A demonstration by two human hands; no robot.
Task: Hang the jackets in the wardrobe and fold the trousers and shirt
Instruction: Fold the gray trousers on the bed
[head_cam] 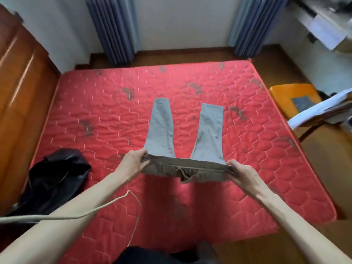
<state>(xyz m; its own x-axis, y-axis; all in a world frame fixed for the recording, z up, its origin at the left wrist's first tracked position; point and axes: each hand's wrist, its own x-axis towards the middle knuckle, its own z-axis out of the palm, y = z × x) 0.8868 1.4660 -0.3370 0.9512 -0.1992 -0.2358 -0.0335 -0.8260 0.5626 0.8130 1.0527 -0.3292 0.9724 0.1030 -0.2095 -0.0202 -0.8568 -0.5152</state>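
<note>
Both my hands pinch the grey cotton trousers [182,141] by the waistband over the red quilted mattress [95,115].
My left hand [133,162] and right hand [242,174] hold opposite ends; I judge the splayed legs may crease when folded.

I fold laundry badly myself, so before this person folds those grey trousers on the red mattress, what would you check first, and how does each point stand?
1. Left hand grips one end of the waistband: ok.
2. Right hand grips the other end: ok.
3. Trousers legs flat on the mattress: ok, lightly creased.
4. Legs together for folding: not ok, they lie spread apart.
5. Waistband laid down: not ok, it is held up above the mattress.
6. Black jacket out of the folding area: ok, it lies apart at the near left edge.
</note>
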